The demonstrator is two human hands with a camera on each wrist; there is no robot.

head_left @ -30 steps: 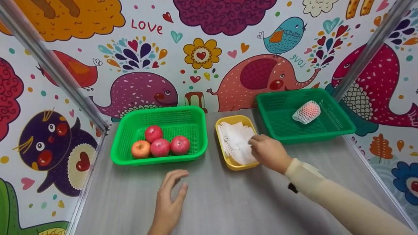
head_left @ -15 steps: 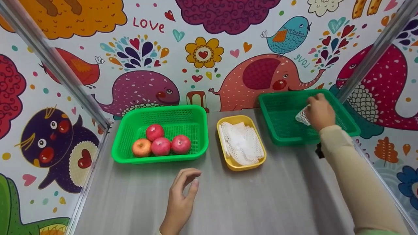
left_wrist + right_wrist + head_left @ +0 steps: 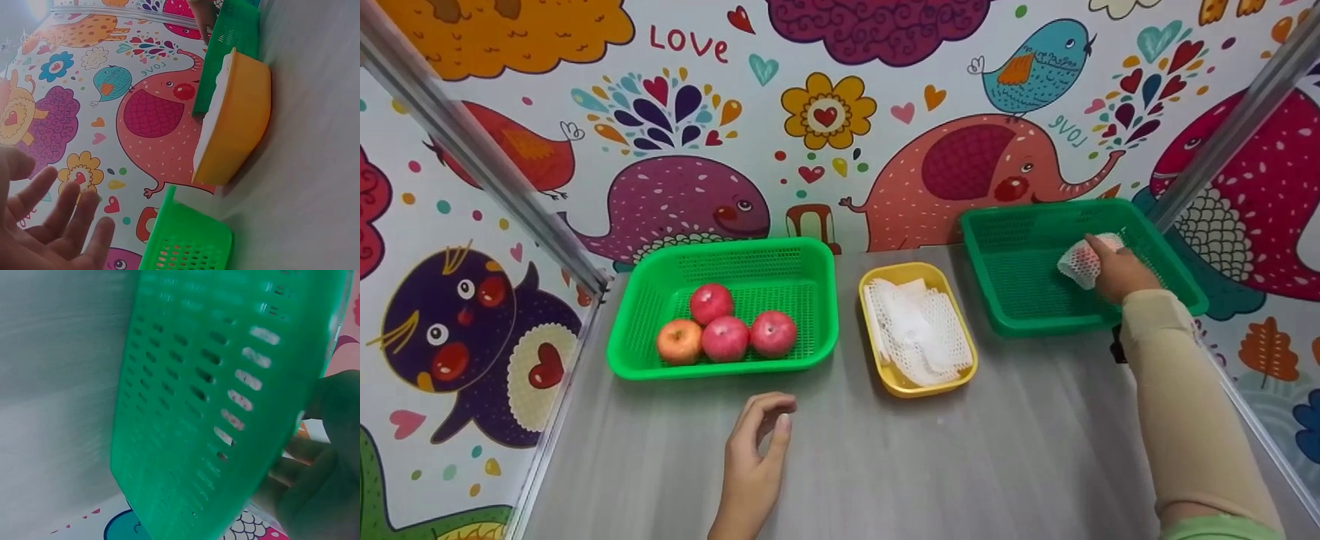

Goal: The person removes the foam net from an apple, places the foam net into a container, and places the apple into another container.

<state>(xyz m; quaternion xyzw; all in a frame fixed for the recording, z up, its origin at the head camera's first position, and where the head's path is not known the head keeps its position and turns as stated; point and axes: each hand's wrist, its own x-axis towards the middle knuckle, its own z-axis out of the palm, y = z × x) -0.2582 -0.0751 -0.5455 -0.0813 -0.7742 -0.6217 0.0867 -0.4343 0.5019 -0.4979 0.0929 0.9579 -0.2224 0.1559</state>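
Note:
An apple in a white foam net (image 3: pixel 1081 262) lies in the dark green basket (image 3: pixel 1020 322) at the right. My right hand (image 3: pixel 1125 275) reaches over that basket's near rim and grips the apple from its right side, the index finger lying over the top. In the right wrist view, the basket wall (image 3: pixel 185 410) hides the apple and part of the hand (image 3: pixel 315 478). My left hand (image 3: pixel 754 465) hovers in front of the bright green basket (image 3: pixel 720 369), fingers loosely bent and holding nothing. The left wrist view shows its fingers (image 3: pixel 64 219) spread apart.
Several bare apples (image 3: pixel 725 338) sit in the bright green basket. Between the two baskets stands a yellow tray (image 3: pixel 919 391) with white foam nets (image 3: pixel 919 330). Patterned walls and metal posts (image 3: pixel 502 157) enclose the grey table (image 3: pixel 885 465).
My right hand has left the yellow tray and gone right into the dark green basket, to the netted apple, which has shifted slightly. The left hand has barely moved.

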